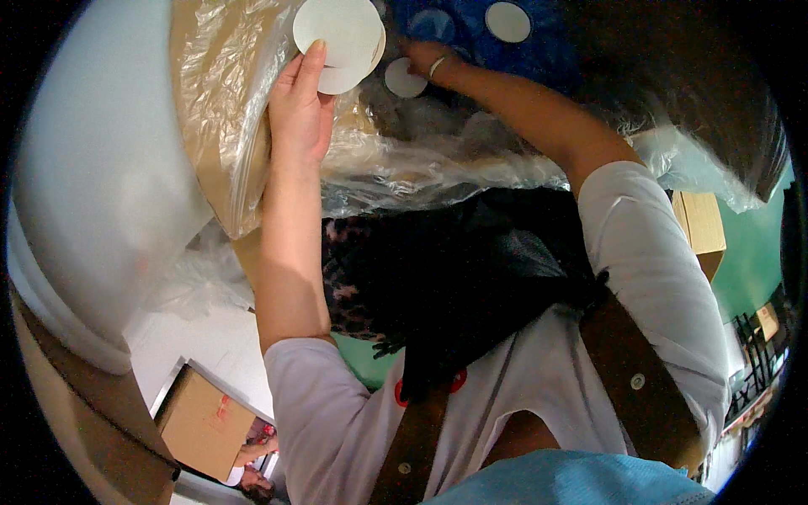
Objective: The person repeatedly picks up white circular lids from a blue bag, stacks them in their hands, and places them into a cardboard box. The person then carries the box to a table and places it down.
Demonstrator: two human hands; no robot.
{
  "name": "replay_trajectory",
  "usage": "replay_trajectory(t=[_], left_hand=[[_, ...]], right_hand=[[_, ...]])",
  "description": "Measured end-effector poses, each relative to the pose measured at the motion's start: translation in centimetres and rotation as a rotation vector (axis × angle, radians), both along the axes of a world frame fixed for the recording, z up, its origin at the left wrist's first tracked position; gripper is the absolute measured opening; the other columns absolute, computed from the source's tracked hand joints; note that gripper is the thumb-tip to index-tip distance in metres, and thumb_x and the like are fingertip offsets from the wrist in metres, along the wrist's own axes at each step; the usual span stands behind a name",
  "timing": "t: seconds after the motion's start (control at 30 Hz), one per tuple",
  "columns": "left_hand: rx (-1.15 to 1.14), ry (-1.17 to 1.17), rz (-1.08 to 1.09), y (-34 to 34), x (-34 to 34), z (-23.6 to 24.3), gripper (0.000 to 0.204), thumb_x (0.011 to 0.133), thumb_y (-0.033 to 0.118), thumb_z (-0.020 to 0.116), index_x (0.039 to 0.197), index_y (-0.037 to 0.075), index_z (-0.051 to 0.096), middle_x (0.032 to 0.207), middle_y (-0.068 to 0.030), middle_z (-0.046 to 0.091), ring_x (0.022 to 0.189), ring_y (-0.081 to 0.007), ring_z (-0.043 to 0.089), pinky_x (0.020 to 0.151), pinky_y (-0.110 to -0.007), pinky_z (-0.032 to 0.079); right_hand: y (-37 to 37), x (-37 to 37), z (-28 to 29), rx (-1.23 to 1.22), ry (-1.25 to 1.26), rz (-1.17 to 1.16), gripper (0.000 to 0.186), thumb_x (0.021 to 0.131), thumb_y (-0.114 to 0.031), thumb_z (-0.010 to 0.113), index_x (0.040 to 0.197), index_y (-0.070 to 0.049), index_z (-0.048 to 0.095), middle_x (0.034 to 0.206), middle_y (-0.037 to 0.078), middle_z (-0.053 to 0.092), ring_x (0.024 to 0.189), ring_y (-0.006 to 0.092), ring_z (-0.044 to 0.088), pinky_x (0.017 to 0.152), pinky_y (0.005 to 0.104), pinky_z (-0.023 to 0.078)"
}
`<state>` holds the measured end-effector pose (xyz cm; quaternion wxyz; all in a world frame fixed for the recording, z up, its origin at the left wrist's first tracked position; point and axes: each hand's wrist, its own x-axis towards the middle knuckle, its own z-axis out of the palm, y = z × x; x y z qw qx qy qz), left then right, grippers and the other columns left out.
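Observation:
My left hand [301, 105] pinches a small stack of round white discs [337, 32] between thumb and fingers, held up over the plastic-lined box. The stack is slightly fanned, and a tan edge shows behind the top disc. My right hand [427, 59], with a pale band at its wrist, reaches into the shadowed part at the far side. Just below its fingers is another white disc [406, 78]; whether they touch it is too dark to see. Further right, a white disc [508, 22] with a dark rim lies on blue plastic [551, 50].
Crinkled clear plastic [438, 164] drapes over the near edge, with cardboard [198, 101] under it at left. A large white rounded form [101, 168] stands at far left. Cardboard boxes [202, 421] [700, 220] sit lower left and right. Another person [254, 475] shows at lower left.

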<state>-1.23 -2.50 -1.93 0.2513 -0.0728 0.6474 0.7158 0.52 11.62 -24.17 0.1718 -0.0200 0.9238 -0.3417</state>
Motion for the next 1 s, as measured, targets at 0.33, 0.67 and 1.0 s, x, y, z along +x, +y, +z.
replay_trajectory(t=[0.33, 0.67, 1.0], left_hand=[[0.021, -0.022, -0.016, 0.6, 0.0, 0.3, 0.029, 0.085, 0.021, 0.057, 0.105, 0.000, 0.054, 0.105, -0.0078, 0.057, 0.099, -0.0176, 0.053, 0.087, -0.033, 0.043], [0.007, -0.006, -0.004, 0.4, 0.0, 0.1, 0.030, 0.085, 0.021, 0.059, 0.106, 0.000, 0.053, 0.104, -0.0067, 0.056, 0.098, -0.0176, 0.053, 0.085, -0.032, 0.043], [-0.004, -0.015, -0.007, 0.8, 0.0, 0.2, 0.028, 0.084, 0.021, 0.059, 0.103, 0.001, 0.054, 0.102, -0.0066, 0.057, 0.096, -0.0168, 0.054, 0.084, -0.030, 0.044]], right_hand=[[-0.8, -1.3, -4.0, 0.139, 0.124, -0.058, 0.019, 0.077, -0.015, 0.054, 0.088, -0.004, 0.064, 0.089, 0.018, 0.063, 0.081, 0.0336, 0.063, 0.065, 0.0441, 0.053], [-0.9, -0.9, -0.5, 0.318, 0.229, 0.216, 0.017, 0.077, -0.015, 0.051, 0.088, -0.010, 0.064, 0.084, 0.014, 0.064, 0.076, 0.0298, 0.064, 0.061, 0.0420, 0.051], [-0.6, -1.1, -0.6, 0.417, 0.378, 0.329, 0.020, 0.078, -0.016, 0.050, 0.096, -0.013, 0.058, 0.075, 0.012, 0.064, 0.067, 0.0305, 0.064, 0.050, 0.0418, 0.050]])
